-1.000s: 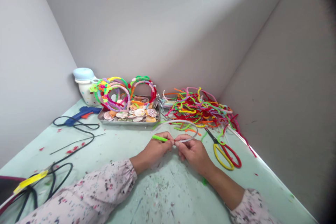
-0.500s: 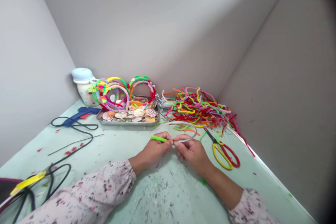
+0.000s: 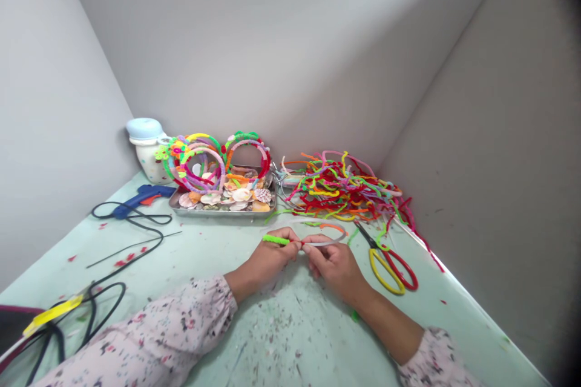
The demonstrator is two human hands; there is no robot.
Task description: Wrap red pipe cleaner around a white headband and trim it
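A pale, translucent headband [image 3: 336,238] curves away from my fingers. My right hand [image 3: 333,263] pinches it near one end, where a bit of red shows at the fingertips. Close beside it, fingertips nearly touching, my left hand [image 3: 275,254] is closed on the headband's end, with a bright green fuzzy piece [image 3: 275,240] lying along its fingers. Whether the green piece is wrapped on the band is hidden by the fingers. Scissors [image 3: 391,267] with yellow and red handles lie right of my right hand.
Behind my hands, a metal tray [image 3: 218,212] holds shells and colourful headbands [image 3: 203,160]. A pile of pipe cleaners [image 3: 345,187] lies back right. At left are a blue glue gun [image 3: 136,199], black cables [image 3: 152,248] and a white cup [image 3: 149,154] with a blue lid.
The headband's loop has tilted lower and flatter toward the table. Both hands stay together with their grips unchanged, and the whole view has shifted slightly.
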